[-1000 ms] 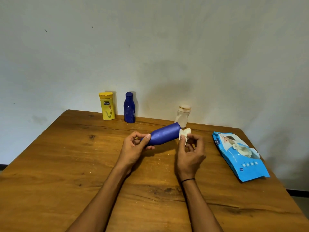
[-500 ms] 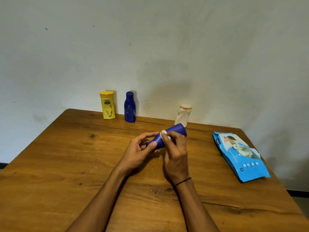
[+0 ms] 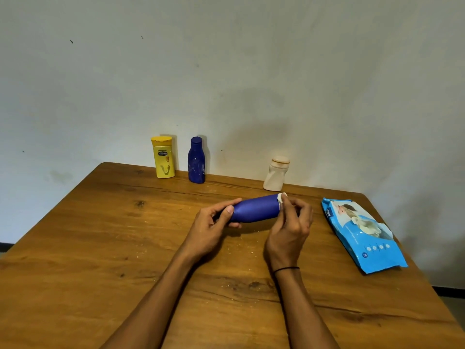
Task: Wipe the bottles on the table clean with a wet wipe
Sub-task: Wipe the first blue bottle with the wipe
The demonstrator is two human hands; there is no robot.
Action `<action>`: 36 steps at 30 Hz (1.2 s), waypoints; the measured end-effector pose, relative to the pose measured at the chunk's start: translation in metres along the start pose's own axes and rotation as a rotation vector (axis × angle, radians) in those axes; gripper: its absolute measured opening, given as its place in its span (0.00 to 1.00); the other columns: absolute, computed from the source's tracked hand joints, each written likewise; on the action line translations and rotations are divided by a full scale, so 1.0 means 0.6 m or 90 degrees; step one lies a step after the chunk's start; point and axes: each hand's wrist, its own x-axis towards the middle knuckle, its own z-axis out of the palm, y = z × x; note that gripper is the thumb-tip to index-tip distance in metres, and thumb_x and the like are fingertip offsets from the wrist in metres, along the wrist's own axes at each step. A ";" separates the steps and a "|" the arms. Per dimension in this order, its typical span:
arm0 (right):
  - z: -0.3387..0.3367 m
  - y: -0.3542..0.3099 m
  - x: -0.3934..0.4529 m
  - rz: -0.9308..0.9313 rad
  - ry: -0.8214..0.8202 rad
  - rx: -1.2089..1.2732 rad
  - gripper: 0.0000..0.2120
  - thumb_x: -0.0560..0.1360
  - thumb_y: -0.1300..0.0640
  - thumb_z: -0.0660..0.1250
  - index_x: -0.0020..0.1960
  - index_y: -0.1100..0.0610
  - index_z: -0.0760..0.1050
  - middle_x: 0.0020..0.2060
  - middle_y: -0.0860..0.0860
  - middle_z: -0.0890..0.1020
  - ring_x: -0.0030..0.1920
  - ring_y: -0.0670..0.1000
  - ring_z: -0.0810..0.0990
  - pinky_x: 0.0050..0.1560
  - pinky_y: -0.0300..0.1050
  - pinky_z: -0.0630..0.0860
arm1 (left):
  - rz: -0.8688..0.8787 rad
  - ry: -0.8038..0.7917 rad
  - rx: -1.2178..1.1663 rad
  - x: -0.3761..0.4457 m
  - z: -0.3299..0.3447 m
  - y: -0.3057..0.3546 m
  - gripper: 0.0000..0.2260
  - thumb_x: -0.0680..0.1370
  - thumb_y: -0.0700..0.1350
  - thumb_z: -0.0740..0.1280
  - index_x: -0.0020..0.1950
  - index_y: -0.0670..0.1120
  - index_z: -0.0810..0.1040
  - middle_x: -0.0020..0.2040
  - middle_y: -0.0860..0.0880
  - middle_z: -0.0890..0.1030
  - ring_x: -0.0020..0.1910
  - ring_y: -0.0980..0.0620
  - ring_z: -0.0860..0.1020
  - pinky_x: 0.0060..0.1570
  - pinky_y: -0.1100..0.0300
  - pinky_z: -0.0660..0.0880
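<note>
A large blue bottle (image 3: 256, 209) lies almost level above the wooden table (image 3: 100, 248), held between both hands. My left hand (image 3: 214, 227) grips its narrow cap end with thumb and fingers. My right hand (image 3: 292, 227) pinches a small white wet wipe (image 3: 281, 198) against the bottle's wide bottom end. Three more bottles stand upright by the wall: a yellow one (image 3: 163, 157), a small dark blue one (image 3: 196, 161) and a white one (image 3: 275, 173).
A blue pack of wet wipes (image 3: 362, 235) lies flat near the table's right edge. Pale crumbs are scattered on the wood under the hands. A plain wall stands directly behind the table's far edge.
My right hand slid the wipe from the bottom end toward the cap, then back along the bottle to its bottom end. The left hand kept its grip on the cap end.
</note>
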 end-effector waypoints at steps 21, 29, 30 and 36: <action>0.011 -0.040 -0.036 -0.270 -0.128 0.016 0.24 0.73 0.71 0.71 0.67 0.60 0.80 0.57 0.59 0.79 0.57 0.56 0.77 0.60 0.55 0.68 | 0.015 -0.002 -0.149 -0.002 -0.001 0.010 0.21 0.80 0.36 0.71 0.72 0.45 0.79 0.64 0.56 0.85 0.64 0.54 0.82 0.58 0.60 0.81; 0.008 -0.019 -0.020 -0.158 -0.086 -0.047 0.20 0.77 0.68 0.65 0.68 0.59 0.79 0.57 0.59 0.79 0.58 0.56 0.76 0.60 0.57 0.72 | -0.059 0.058 -0.182 0.000 0.007 0.009 0.14 0.83 0.43 0.67 0.68 0.45 0.79 0.54 0.41 0.87 0.47 0.44 0.88 0.43 0.58 0.85; 0.007 -0.015 -0.017 -0.124 -0.077 -0.048 0.21 0.77 0.68 0.67 0.68 0.59 0.79 0.57 0.58 0.79 0.59 0.56 0.76 0.59 0.57 0.74 | -0.059 0.055 -0.179 0.000 0.006 0.009 0.13 0.83 0.44 0.66 0.68 0.44 0.78 0.52 0.40 0.87 0.45 0.44 0.88 0.41 0.59 0.85; 0.007 -0.019 -0.011 -0.031 -0.064 -0.015 0.17 0.81 0.65 0.66 0.69 0.58 0.78 0.58 0.58 0.76 0.60 0.55 0.75 0.55 0.49 0.78 | -0.065 0.070 -0.133 0.004 0.001 0.004 0.21 0.82 0.56 0.62 0.65 0.41 0.79 0.43 0.38 0.87 0.39 0.45 0.86 0.34 0.62 0.81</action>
